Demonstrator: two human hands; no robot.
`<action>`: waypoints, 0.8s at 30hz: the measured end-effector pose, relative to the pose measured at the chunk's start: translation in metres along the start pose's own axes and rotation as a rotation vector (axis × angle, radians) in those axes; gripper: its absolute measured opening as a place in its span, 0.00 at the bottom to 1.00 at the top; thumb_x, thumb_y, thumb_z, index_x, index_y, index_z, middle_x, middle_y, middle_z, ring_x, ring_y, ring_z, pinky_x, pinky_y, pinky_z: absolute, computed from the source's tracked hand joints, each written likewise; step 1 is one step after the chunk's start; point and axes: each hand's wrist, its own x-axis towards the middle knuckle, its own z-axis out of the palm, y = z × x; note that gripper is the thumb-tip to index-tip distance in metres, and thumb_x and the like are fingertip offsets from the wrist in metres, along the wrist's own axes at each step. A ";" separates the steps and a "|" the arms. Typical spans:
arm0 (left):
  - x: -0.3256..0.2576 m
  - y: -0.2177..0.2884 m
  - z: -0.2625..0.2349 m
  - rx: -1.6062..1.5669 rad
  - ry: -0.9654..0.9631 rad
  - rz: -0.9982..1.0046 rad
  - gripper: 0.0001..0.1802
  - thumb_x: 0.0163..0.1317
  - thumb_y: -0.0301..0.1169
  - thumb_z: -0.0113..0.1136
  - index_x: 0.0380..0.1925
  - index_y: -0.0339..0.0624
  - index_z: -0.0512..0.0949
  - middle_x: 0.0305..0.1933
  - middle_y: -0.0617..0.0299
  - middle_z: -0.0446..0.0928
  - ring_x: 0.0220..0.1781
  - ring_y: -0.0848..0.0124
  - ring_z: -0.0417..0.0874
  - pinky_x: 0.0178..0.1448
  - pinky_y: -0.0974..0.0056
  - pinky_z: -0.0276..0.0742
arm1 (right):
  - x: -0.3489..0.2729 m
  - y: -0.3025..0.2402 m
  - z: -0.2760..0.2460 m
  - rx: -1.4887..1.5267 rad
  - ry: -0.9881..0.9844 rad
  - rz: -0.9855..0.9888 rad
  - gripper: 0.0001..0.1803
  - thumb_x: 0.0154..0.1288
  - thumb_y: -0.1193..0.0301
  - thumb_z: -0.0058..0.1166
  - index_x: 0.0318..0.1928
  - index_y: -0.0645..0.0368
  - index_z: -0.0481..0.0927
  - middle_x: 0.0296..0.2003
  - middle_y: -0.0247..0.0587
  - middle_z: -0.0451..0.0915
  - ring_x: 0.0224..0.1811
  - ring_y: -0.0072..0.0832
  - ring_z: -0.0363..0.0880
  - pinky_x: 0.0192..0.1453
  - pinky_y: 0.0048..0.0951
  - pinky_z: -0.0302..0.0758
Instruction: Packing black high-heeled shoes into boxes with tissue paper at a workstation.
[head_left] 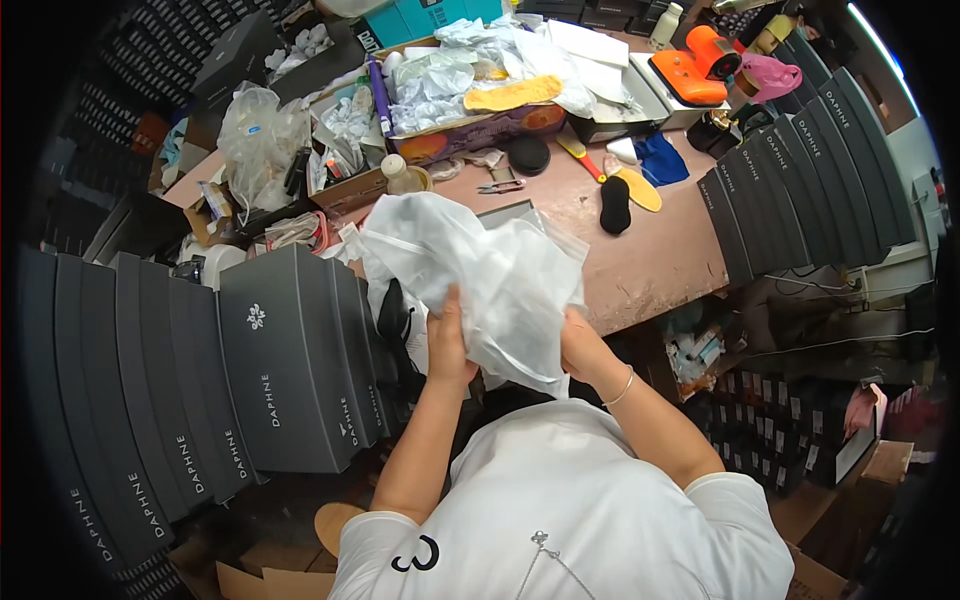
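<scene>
Holding: a white tissue bag (pixel 480 275) is gripped over the worktable (pixel 650 260)
Boxes: dark shoe boxes (pixel 290 360) are stacked just left
Left hand (pixel 448 345): clamped on the bag's lower edge
Right hand (pixel 583 345): clamped on its right side

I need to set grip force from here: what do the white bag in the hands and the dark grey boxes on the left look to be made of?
White bag: looks like thin, soft plastic film or a light nonwoven; it is translucent and crumples into folds where the left hand and right hand pinch it. Dark grey boxes: probably rigid cardboard with a matte finish, judging by flat faces, crisp edges and no glare.
</scene>
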 end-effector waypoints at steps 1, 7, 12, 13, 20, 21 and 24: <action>0.005 -0.010 -0.006 0.049 -0.037 0.143 0.30 0.66 0.43 0.58 0.61 0.36 0.65 0.55 0.57 0.74 0.54 0.67 0.77 0.58 0.62 0.74 | 0.004 0.001 0.003 0.175 0.052 0.032 0.23 0.64 0.69 0.54 0.58 0.65 0.71 0.49 0.44 0.78 0.49 0.27 0.79 0.51 0.25 0.76; -0.004 -0.032 -0.014 0.120 -0.119 0.282 0.42 0.64 0.61 0.48 0.63 0.34 0.63 0.64 0.57 0.67 0.65 0.66 0.66 0.69 0.60 0.59 | 0.034 0.047 -0.025 -0.475 0.016 -0.364 0.38 0.59 0.67 0.60 0.67 0.63 0.59 0.64 0.46 0.64 0.66 0.35 0.63 0.68 0.32 0.62; 0.031 0.016 -0.003 -0.151 -0.002 -0.017 0.44 0.66 0.65 0.37 0.65 0.37 0.62 0.67 0.56 0.65 0.70 0.64 0.62 0.72 0.57 0.54 | 0.026 0.012 -0.060 -0.486 -0.107 -0.298 0.37 0.59 0.66 0.59 0.66 0.62 0.60 0.63 0.46 0.65 0.65 0.35 0.64 0.67 0.32 0.63; 0.041 0.016 -0.005 -0.121 -0.020 -0.013 0.40 0.68 0.61 0.37 0.64 0.37 0.64 0.65 0.57 0.67 0.68 0.64 0.64 0.71 0.57 0.57 | 0.026 0.013 -0.063 -0.559 -0.100 -0.356 0.36 0.59 0.66 0.59 0.66 0.62 0.62 0.63 0.46 0.66 0.65 0.35 0.65 0.67 0.32 0.63; 0.097 0.062 0.001 -0.021 0.097 0.379 0.20 0.74 0.38 0.40 0.56 0.37 0.71 0.57 0.56 0.74 0.58 0.63 0.75 0.65 0.57 0.68 | 0.037 -0.026 -0.105 -0.440 -0.123 -0.299 0.35 0.58 0.67 0.62 0.64 0.61 0.65 0.51 0.41 0.77 0.50 0.29 0.77 0.52 0.30 0.76; 0.091 0.081 0.011 -0.004 0.104 0.549 0.19 0.73 0.38 0.42 0.55 0.37 0.72 0.56 0.54 0.75 0.58 0.62 0.76 0.65 0.56 0.68 | 0.027 -0.057 -0.102 -0.434 -0.074 0.001 0.35 0.57 0.67 0.63 0.64 0.58 0.66 0.41 0.37 0.79 0.33 0.21 0.78 0.30 0.22 0.76; 0.058 0.133 0.055 0.061 -0.073 0.815 0.19 0.70 0.40 0.46 0.48 0.36 0.74 0.50 0.56 0.77 0.59 0.62 0.75 0.70 0.48 0.64 | 0.036 -0.046 -0.116 -0.265 -0.016 0.041 0.37 0.57 0.62 0.65 0.64 0.57 0.65 0.30 0.32 0.76 0.19 0.14 0.69 0.19 0.17 0.66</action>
